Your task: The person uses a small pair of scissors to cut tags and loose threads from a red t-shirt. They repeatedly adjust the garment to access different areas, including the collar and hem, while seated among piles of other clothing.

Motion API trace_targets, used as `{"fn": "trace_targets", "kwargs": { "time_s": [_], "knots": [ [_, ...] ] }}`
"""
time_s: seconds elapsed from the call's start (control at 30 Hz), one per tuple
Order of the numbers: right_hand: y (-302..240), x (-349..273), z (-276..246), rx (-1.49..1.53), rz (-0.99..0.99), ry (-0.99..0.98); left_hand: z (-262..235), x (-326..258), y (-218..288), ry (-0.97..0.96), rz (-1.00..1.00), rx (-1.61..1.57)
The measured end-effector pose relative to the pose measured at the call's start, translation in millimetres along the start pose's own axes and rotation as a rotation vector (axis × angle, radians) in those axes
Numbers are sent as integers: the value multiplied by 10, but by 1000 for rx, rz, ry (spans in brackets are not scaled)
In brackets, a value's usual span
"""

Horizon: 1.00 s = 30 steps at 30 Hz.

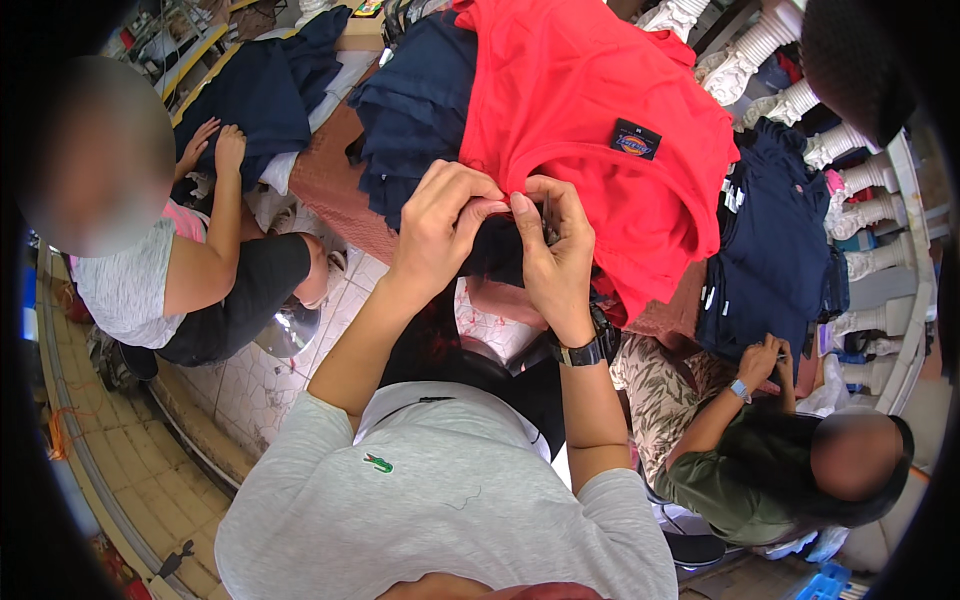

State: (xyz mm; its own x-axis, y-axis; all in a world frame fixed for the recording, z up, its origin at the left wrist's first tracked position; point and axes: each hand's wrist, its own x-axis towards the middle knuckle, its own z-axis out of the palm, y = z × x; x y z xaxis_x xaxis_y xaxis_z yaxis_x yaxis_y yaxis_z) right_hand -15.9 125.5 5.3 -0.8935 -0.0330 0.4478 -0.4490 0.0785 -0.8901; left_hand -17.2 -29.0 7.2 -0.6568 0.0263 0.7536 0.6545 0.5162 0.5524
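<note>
A red shirt (600, 90) with a dark label inside its neck is spread over the table in front of me. My left hand (435, 225) is closed, its thumb and fingers pinching the near edge of the red cloth. Right beside it, my right hand (560, 240) is closed too, with the thumb tip pressed at the same edge. A small, dark metallic object (549, 225) shows inside the curled right fingers; its kind is mostly hidden. Left of the shirt lies a stack of folded navy garments (410, 110).
At left, a seated person handles navy cloth (265, 90). At right, another works beside a pile of navy garments (770, 240) with white tags. White balusters (860, 215) line the right side. The table's reddish-brown cover (340, 180) shows between the garments.
</note>
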Motion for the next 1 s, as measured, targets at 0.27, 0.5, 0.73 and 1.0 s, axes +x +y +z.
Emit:
{"fn": "trace_targets", "kwargs": {
  "time_s": [0.27,0.5,0.73,1.0],
  "knots": [
    [-132,22,-50,-120,-81,24,32,-35,49,-32,-284,-436],
    [-22,-27,-48,16,-104,36,139,-178,115,112,-424,-573],
    [-106,-29,-72,-95,-145,22,93,-112,84,43,-229,-414],
    [-277,-276,-116,68,333,-113,88,-183,132,-10,-319,-560]
  ]
}}
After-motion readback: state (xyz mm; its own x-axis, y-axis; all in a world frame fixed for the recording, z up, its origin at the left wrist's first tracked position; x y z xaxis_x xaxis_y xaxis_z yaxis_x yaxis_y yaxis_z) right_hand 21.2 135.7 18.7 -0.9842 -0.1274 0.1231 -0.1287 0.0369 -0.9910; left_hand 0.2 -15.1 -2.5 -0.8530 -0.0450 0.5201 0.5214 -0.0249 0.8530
